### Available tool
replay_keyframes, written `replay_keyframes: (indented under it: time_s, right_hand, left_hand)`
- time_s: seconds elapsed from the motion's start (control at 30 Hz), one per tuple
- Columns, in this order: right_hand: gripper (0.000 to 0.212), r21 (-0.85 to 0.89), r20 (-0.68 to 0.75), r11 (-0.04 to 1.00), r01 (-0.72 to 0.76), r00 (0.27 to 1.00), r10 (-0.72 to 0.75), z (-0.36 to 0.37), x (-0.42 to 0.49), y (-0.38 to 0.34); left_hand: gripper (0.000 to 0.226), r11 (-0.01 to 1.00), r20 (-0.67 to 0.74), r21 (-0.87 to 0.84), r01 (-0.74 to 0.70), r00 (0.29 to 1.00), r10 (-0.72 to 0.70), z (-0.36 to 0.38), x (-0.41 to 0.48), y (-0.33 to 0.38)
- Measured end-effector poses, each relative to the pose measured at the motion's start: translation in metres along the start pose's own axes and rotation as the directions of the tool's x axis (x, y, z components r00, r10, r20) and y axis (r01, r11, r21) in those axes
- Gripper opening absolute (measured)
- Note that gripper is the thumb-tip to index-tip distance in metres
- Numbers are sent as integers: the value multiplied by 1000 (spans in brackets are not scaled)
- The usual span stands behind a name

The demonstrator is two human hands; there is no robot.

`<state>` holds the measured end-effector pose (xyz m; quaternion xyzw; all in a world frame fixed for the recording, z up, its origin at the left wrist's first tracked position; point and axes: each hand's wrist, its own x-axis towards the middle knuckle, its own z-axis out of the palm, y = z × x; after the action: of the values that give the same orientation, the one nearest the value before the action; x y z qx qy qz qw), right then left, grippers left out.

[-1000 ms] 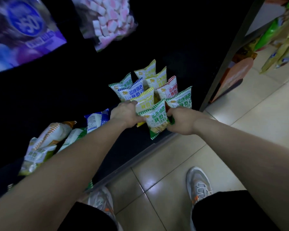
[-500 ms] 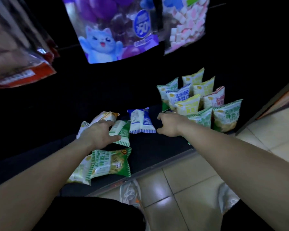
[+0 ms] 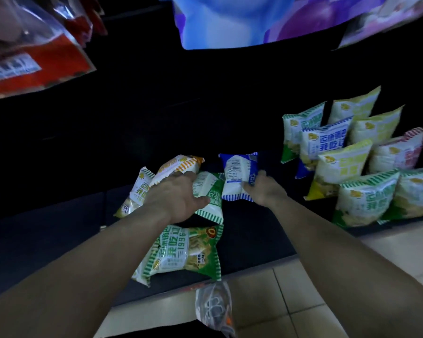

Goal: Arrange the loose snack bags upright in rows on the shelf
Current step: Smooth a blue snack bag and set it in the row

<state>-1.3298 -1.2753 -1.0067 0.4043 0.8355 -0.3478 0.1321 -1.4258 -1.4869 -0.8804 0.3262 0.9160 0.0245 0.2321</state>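
Loose item: blue-striped white foil snack bag (image 3: 237, 177), flat mid-way along the dark shelf (image 3: 59, 230) near its front edge, likely light, puffed, slippery and crushable; your right hand (image 3: 265, 191) pinches its lower corner, so hold sealed edges, while your left hand (image 3: 177, 198) covers the green-striped white bag (image 3: 209, 195), grip indiscernible.

Snack bags (image 3: 366, 198) are all white with stripy edges: a blue bag (image 3: 238, 176), an orange bag (image 3: 178, 165), a green bag (image 3: 188, 252), a yellow bag (image 3: 337, 167), on a pretty much black shelf (image 3: 59, 228).

Eight upright snack bags (image 3: 364, 198), five loose bags (image 3: 188, 252), two hands (image 3: 176, 198).
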Motion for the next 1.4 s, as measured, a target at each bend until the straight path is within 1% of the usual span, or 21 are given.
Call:
replay_keyframes:
  time_s: [0.07, 0.1, 0.17, 0.23, 0.27, 0.33, 0.4, 0.47, 0.53, 0.63, 0.73, 0.8, 0.87, 0.93, 0.97, 1.07, 1.13, 1.23, 1.3, 1.33, 1.4]
  right_hand:
    - [66, 132, 7, 991, -20, 1000, 19, 5, 5, 0]
    - [68, 171, 15, 985, -29, 1000, 27, 5, 5, 1]
    - [80, 160, 34, 987, -7, 999, 2, 3, 2, 3]
    - [86, 81, 0, 994, 71, 997, -71, 0, -4, 8]
    - [82, 59, -39, 992, 110, 993, -108, -2, -7, 10]
    - [67, 36, -142, 977, 212, 968, -205, -7, -13, 14]
    - [48, -6, -232, 946, 324, 920, -317, -13, -19, 16]
    - [31, -71, -281, 913, 401, 871, -404, -23, -25, 15]
    - [21, -107, -290, 896, 431, 848, -443, -36, -29, 11]
    - [15, -132, -304, 878, 460, 824, -478, -63, -43, 2]
    - [10, -146, -291, 882, 448, 833, -471, -96, -61, -2]
    - [9, -162, -274, 878, 451, 834, -479, -119, -79, -1]
    - [10, -177, -266, 860, 479, 818, -510, -143, -99, 4]
    - [7, -198, -255, 838, 508, 799, -545, -165, -125, 11]
    - [4, -211, -252, 829, 518, 791, -558, -174, -138, 14]
    - [5, -192, -257, 835, 516, 795, -550, -191, -174, 23]
    - [11, -185, -268, 833, 521, 789, -553, -195, -193, 29]
    - [17, -162, -293, 839, 519, 787, -543, -194, -209, 40]
    - [17, -155, -278, 842, 516, 795, -539, -194, -213, 45]
    - [15, -157, -262, 839, 521, 797, -544, -195, -215, 45]
    - [11, -179, -232, 828, 531, 795, -560, -198, -218, 45]
  left_hand:
    - [82, 1000, -5, -14, 11, 1000, -11, 1, 0, 0]
    - [82, 1000, -4, -17, 15, 1000, -15, 1, -1, 0]
    - [81, 1000, -5, -16, 16, 1000, -16, 1, -2, 2]
    - [80, 1000, -10, -14, 12, 1000, -12, 0, -4, 6]
    - [80, 1000, -15, -17, 8, 1000, -8, 0, -5, 8]
    - [80, 1000, -23, -26, -3, 1000, 2, -1, -6, 11]
    - [79, 1000, -27, -28, -8, 1000, 7, -2, -6, 13]
    - [77, 999, -31, -38, -8, 1000, 7, -5, -6, 15]
    - [76, 999, -42, -51, -4, 999, 2, -7, -4, 16]
    - [76, 998, -61, -66, -17, 998, 13, -12, -3, 21]
    - [74, 996, -112, -77, -39, 993, 31, -21, -2, 28]
    - [77, 990, -151, -122, -64, 988, 46, -29, -5, 36]
    - [88, 977, -190, -173, -126, 977, 93, -37, -12, 46]
    - [95, 955, -240, -187, -232, 953, 184, -43, -21, 58]
    - [97, 939, -258, -180, -294, 935, 243, -47, -26, 65]
    - [98, 864, -272, -183, -469, 869, 414, -57, -46, 91]
    - [93, 806, -242, -267, -528, 846, 474, -58, -56, 105]
    - [74, 732, -184, -457, -506, 858, 479, -55, -66, 119]
    - [60, 736, -189, -462, -495, 865, 464, -53, -68, 125]
    - [56, 752, -194, -439, -491, 870, 454, -52, -68, 127]
    - [55, 784, -192, -394, -479, 877, 440, -48, -65, 132]
